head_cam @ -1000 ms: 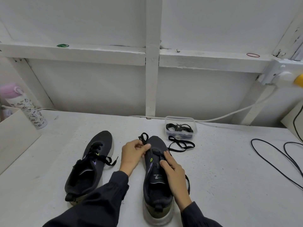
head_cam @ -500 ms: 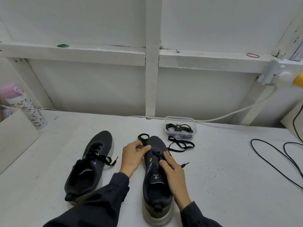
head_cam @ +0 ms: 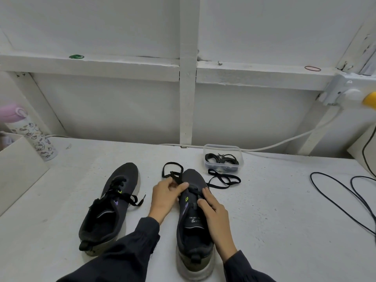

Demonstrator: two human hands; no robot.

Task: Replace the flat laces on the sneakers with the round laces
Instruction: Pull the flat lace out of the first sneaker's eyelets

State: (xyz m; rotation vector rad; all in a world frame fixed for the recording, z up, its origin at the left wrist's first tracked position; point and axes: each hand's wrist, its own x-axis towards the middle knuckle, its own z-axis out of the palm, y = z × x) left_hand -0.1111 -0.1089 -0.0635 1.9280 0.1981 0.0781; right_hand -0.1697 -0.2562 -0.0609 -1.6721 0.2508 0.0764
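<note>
Worked sneaker point(head_cam: 192, 179): stands on the worktop point(head_cam: 274, 231) right in front of the person. Its long axis runs away from the person, toe toward the wall and heel nearest the camera, sole down.
Left hand point(head_cam: 164, 197): at the sneaker's left side by the toe, thumb and fingers pinching the flat lace point(head_cam: 169, 164).
Flat lace: runs up from that pinch in a loop beyond the fingers, left of the toe.
Right hand point(head_cam: 216, 217): lies over the right side of the sneaker, fingers and thumb curled onto the lacing area and tongue, holding it.
Other sneaker point(head_cam: 122, 180): just left of the left forearm, apart from the first. Its toe points away and slightly right, and it is laced in black, with the lace ends trailing off to its right.
Loose lace point(head_cam: 223, 181): flat, black, lying between the worked sneaker's toe and the container.
Container point(head_cam: 222, 147): clear tub near the wall, holding the coiled round laces point(head_cam: 220, 158).
Bottle point(head_cam: 34, 137): far left, pink cap.
Black cable point(head_cam: 335, 202): looped at the right.
</note>
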